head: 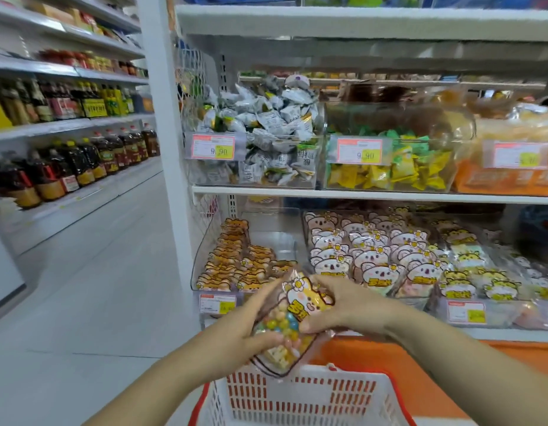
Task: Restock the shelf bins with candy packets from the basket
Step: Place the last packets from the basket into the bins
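Cut off by the bottom edge: the basket (pixel 300 395), contents out of sight. Partly covered by fingers (pixel 260 302) of both hands: the candy packet (pixel 297 305). Too small to read: print on the price tags (pixel 213 146). Blurred and clipped by the right edge: the orange-pack bin (pixel 506 179). Smeared beyond telling: brown goods (pixel 398 115) above the yellow-green sweets (pixel 386 173).

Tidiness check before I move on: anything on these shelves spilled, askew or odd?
Nothing looks spilled or damaged. The grey-wrapped sweets are heaped above the rim of the upper bin, and the tiger-packet bin has a bare patch at its back right.
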`<state>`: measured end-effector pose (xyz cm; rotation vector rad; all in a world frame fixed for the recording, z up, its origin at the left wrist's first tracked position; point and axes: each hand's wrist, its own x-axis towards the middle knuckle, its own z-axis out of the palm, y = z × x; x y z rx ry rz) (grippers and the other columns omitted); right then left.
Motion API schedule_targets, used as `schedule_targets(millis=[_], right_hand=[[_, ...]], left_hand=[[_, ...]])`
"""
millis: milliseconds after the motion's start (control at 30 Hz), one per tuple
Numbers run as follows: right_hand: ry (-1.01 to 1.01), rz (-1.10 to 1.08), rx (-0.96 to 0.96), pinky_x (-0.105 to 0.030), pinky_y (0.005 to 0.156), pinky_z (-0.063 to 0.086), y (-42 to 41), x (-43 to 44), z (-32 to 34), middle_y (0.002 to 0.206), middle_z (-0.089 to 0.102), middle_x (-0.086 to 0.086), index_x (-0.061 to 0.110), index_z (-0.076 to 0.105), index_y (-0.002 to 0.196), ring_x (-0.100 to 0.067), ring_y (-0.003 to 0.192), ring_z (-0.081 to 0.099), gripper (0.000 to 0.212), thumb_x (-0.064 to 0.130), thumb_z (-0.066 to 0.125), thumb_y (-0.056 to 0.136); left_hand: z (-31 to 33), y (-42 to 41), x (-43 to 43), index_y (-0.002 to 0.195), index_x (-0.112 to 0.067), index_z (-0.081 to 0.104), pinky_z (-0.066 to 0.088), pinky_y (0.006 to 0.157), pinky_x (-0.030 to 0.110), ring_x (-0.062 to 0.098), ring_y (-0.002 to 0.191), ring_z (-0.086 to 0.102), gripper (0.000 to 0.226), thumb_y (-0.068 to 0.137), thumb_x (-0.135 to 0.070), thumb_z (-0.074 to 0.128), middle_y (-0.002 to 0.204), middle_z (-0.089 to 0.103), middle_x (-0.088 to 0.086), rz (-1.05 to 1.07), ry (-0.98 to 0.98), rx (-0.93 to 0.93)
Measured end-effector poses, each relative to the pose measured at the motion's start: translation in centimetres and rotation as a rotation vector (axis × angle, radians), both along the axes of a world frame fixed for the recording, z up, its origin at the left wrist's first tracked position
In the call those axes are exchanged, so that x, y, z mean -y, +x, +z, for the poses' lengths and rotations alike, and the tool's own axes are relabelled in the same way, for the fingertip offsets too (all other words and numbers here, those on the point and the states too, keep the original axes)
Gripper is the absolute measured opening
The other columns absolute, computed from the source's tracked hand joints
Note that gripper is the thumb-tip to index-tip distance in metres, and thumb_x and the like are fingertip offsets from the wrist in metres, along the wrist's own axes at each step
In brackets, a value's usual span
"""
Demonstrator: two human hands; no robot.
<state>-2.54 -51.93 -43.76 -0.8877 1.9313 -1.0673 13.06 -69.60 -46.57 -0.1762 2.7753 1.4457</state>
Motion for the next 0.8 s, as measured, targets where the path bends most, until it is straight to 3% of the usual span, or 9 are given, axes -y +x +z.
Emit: schedule_targets(millis=[67, 100, 200, 267, 333, 400, 467, 600, 800], right_hand=[[-0.081, 0.009, -0.039, -0.044, 0.092, 0.058, -0.1, 1.7, 0.5, 0.114, 0.073, -0.002, 0.018, 0.061, 0.119, -0.019, 0.103, 0.070, 0.063, 0.023, 0.092, 0.065], [-0.119, 0.024, -0.092, -0.045, 0.089, 0.059, -0.1, 2.6, 0.9, 0.103, 0.075, -0.001, 0.016, 0.065, 0.109, -0.018, 0.095, 0.072, 0.045, 0.014, 0.088, 0.071], [-0.190, -0.001, -0.411, -0.043, 0.081, 0.059, -0.2, 5.7, 2.0, 0.088, 0.076, -0.001, 0.017, 0.070, 0.091, -0.018, 0.082, 0.072, 0.017, 0.008, 0.079, 0.080], [-0.269, -0.079, -0.643, -0.035, 0.078, 0.056, -0.5, 7.6, 2.5, 0.087, 0.075, 0.005, 0.026, 0.070, 0.094, -0.011, 0.082, 0.069, 0.019, 0.010, 0.075, 0.083], [-0.297, -0.149, -0.897, -0.031, 0.087, 0.053, -1.3, 9.4, 2.3, 0.102, 0.073, 0.009, 0.031, 0.069, 0.111, -0.009, 0.095, 0.066, 0.032, 0.011, 0.070, 0.086], [-0.268, -0.181, -1.100, -0.035, 0.096, 0.052, -2.5, 11.2, 1.6, 0.117, 0.069, 0.008, 0.031, 0.066, 0.122, -0.014, 0.109, 0.062, 0.043, 0.008, 0.065, 0.086], [-0.170, -0.171, -1.221, -0.044, 0.088, 0.055, -3.9, 13.2, 0.7, 0.118, 0.067, 0.002, 0.029, 0.064, 0.123, -0.025, 0.110, 0.061, 0.045, 0.004, 0.061, 0.085], [0.181, -0.217, -1.337, -0.044, 0.078, 0.056, -7.1, 17.5, -0.1, 0.121, 0.063, -0.006, 0.024, 0.055, 0.132, -0.034, 0.110, 0.058, 0.054, -0.001, 0.056, 0.084], [0.545, -0.173, -1.146, -0.039, 0.093, 0.048, -12.5, 23.8, -2.7, 0.127, 0.055, -0.015, 0.016, 0.049, 0.136, -0.034, 0.117, 0.055, 0.043, 0.004, 0.045, 0.094]], left_hand=[[0.8, -0.4, 1.3, 0.145, -0.068, 0.005, 0.043, 0.106, 0.018, -0.012, 0.133, 0.041, 0.086, 0.095, -0.034, 0.066, 0.149, 0.033, -0.035, 0.031, -0.139, -0.065], [1.0, -0.8, 2.0, 0.147, -0.066, 0.005, 0.038, 0.108, 0.015, -0.011, 0.136, 0.036, 0.086, 0.095, -0.034, 0.067, 0.154, 0.029, -0.032, 0.048, -0.210, -0.107], [1.2, -2.3, 4.6, 0.148, -0.062, 0.010, 0.035, 0.110, 0.016, -0.009, 0.136, 0.035, 0.086, 0.092, -0.034, 0.069, 0.153, 0.033, -0.025, 0.156, -0.247, -0.261], [0.9, -3.8, 6.2, 0.153, -0.051, 0.013, 0.038, 0.109, 0.022, -0.003, 0.131, 0.042, 0.084, 0.092, -0.036, 0.069, 0.145, 0.042, -0.019, 0.333, -0.232, -0.393], [0.6, -5.3, 7.9, 0.158, -0.035, 0.015, 0.035, 0.106, 0.024, 0.004, 0.133, 0.042, 0.081, 0.094, -0.041, 0.064, 0.144, 0.042, -0.012, 0.491, -0.245, -0.449], [-0.2, -6.5, 9.4, 0.159, -0.027, 0.019, 0.030, 0.110, 0.027, 0.010, 0.142, 0.033, 0.074, 0.098, -0.043, 0.057, 0.155, 0.034, -0.007, 0.521, -0.307, -0.388], [-1.3, -7.4, 10.6, 0.156, -0.025, 0.030, 0.030, 0.115, 0.032, 0.015, 0.143, 0.033, 0.063, 0.100, -0.042, 0.053, 0.157, 0.035, -0.004, 0.452, -0.426, -0.261], [-3.1, -9.0, 11.9, 0.150, -0.027, 0.043, 0.031, 0.116, 0.036, 0.017, 0.139, 0.039, 0.051, 0.103, -0.044, 0.045, 0.151, 0.043, -0.006, 0.352, -0.637, -0.173], [-4.4, -9.9, 13.0, 0.151, -0.032, 0.041, 0.017, 0.122, 0.042, 0.013, 0.143, 0.030, 0.049, 0.103, -0.046, 0.041, 0.152, 0.040, -0.010, 0.354, -0.655, -0.195]])
